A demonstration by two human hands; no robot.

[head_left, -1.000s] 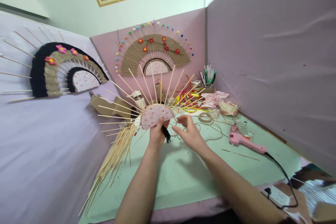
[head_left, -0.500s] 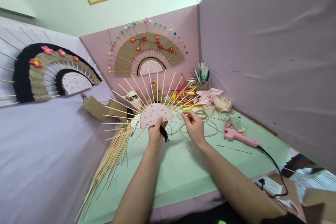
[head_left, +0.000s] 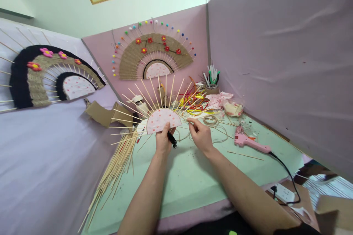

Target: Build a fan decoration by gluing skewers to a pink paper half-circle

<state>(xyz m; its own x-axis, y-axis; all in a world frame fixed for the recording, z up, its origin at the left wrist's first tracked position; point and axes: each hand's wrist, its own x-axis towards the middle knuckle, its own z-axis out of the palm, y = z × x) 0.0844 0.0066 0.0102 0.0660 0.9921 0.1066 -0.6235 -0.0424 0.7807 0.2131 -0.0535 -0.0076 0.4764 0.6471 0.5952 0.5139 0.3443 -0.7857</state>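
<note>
My left hand (head_left: 163,141) is closed round the lower edge of a half-round fan base (head_left: 162,120), covered in white cloth with pink dots. Thin bamboo sticks (head_left: 151,93) radiate from its curved edge. A black yarn tassel (head_left: 172,140) hangs beside my left fingers. Just right of the base, my right hand (head_left: 200,134) has thumb and forefinger pinched together on what looks like thin twine, at the tips of the lower right sticks. A loose loop of twine (head_left: 226,132) lies on the table past this hand, joining a small coil.
A pink glue gun (head_left: 249,142) lies on the right with its black cord. Bundled bamboo sticks (head_left: 113,172) lie on the left. Pipe cleaners (head_left: 190,101), cloth scraps (head_left: 220,100) and a pot of tools (head_left: 212,87) stand behind. Finished fans (head_left: 157,49) hang on the partitions.
My right hand has moved slightly left, closer to the fan base, with its fingers still pinched. My left hand keeps the base almost in place. The view has shifted slightly.
</note>
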